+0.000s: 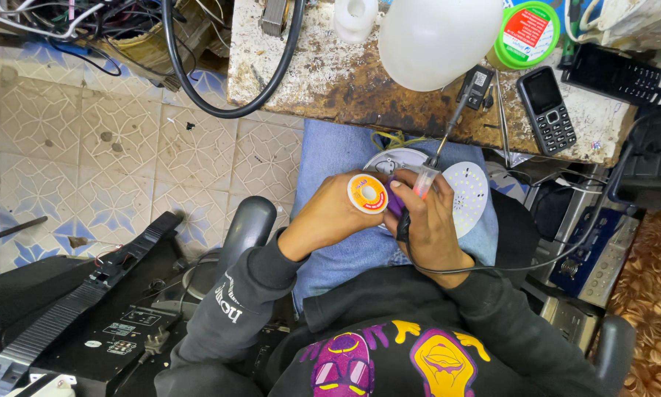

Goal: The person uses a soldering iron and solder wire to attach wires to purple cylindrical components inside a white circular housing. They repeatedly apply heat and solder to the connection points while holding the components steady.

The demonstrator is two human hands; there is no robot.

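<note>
Left hand (330, 217) grips solder spool (366, 193); right hand (430, 224) grips iron (426, 176) over lap. Risk: tip slips, burning jeans (330, 151).

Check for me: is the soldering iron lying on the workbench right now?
No, the soldering iron is gripped in the right hand over the lap, its tip raised toward the workbench edge.
</note>
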